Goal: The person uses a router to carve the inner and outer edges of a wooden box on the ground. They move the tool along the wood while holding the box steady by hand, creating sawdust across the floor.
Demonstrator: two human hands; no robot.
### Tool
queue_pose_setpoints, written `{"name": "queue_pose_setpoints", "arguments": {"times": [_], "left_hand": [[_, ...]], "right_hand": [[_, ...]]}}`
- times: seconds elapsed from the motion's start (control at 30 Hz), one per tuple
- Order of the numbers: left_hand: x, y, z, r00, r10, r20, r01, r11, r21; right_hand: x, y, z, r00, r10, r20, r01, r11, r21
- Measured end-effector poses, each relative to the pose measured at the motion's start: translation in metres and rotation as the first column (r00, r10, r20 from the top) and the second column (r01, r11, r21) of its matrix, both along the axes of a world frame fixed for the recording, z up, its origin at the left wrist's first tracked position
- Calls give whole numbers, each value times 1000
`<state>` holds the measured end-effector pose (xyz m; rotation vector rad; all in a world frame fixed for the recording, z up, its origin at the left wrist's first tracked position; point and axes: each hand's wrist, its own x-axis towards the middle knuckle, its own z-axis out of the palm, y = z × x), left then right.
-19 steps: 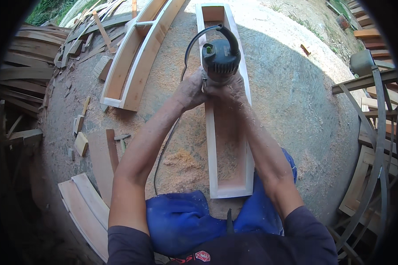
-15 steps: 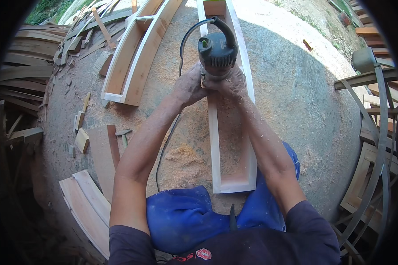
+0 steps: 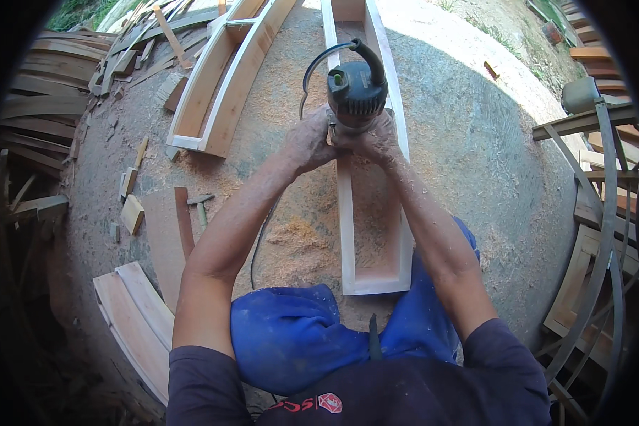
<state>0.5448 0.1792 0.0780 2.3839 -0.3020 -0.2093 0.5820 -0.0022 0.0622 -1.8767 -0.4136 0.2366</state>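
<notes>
A dark corded router (image 3: pixel 356 89) with a curved hose or handle on top stands over a long, narrow pale wooden box frame (image 3: pixel 357 273). My left hand (image 3: pixel 309 142) grips the router's base on the left side. My right hand (image 3: pixel 373 140) is wrapped round the base on the right, partly beneath the motor. The cutting bit is hidden. The box's near end lies between my knees, and wood shavings lie inside and around it.
A second curved, divided wooden frame (image 3: pixel 219 106) lies left. A hammer (image 3: pixel 201 213), offcuts (image 3: pixel 132 214) and curved boards (image 3: pixel 124 305) lie at lower left. Stacked wood (image 3: pixel 50 99) lines the left edge; metal bars and wooden frames (image 3: pixel 596 213) line the right.
The scene sits higher in the picture as the view shifts. Both hands and the router have moved slightly toward me along the box, still held together.
</notes>
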Motion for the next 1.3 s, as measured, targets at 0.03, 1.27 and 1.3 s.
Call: {"name": "queue_pose_setpoints", "arguments": {"times": [0.03, 1.27, 1.3], "left_hand": [[-5, -1, -1, 1000, -13, 8, 13, 1000, 1], [-163, -70, -59, 886, 265, -380, -376, 891, -255], [-166, -70, -64, 888, 295, -352, -385, 896, -221]], "right_hand": [[-7, -1, 2, 1000, -7, 2, 7, 1000, -13], [-61, -8, -18, 1000, -25, 17, 22, 988, 154], [-58, -8, -15, 1000, -3, 2, 3, 992, 125]]}}
